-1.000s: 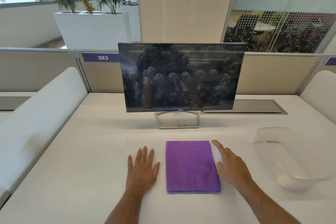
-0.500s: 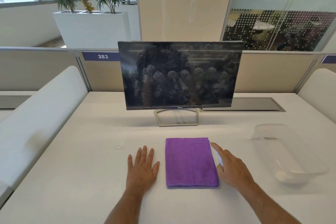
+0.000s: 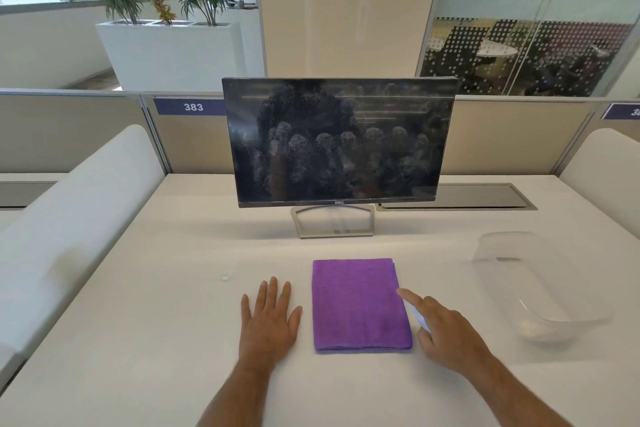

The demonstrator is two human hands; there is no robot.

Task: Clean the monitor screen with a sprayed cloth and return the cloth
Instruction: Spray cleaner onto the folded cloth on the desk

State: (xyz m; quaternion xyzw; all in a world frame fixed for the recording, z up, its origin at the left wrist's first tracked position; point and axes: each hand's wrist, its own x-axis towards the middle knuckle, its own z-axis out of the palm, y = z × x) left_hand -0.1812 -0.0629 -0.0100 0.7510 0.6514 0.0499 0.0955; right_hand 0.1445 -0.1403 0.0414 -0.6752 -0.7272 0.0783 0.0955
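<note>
Here, at the far left, a white padded divider [image 3: 74,215] runs along the edge of the white desk [image 3: 156,305], and behind it a partition carries a purple label reading 383 [image 3: 193,107]. A white planter [image 3: 173,52] with green plants stands beyond the partition. A small clear droplet or speck [image 3: 225,277] sits on the desk surface, left of the hands.

The left hand [image 3: 268,321] lies flat, palm down, on the desk, its fingers [image 3: 273,289] straight and slightly spread, holding nothing. It is just beside the left edge of the purple cloth [image 3: 358,303] but apart from it.

The cloth lies folded into a neat rectangle, flat on the desk between the two hands, directly in front of the monitor [image 3: 339,142]. The monitor stands upright on a silver frame stand [image 3: 333,221]; its dark screen is covered with pale, mottled smears and speckles.

The right hand [image 3: 446,336] rests at the cloth's right edge. Its index finger [image 3: 410,298] is extended, the tip touching or just at that edge; the other fingers are curled around a small pale object [image 3: 419,317], too hidden to identify.

Farther right, a clear plastic container [image 3: 540,284] sits on the desk, well apart from the cloth.
</note>
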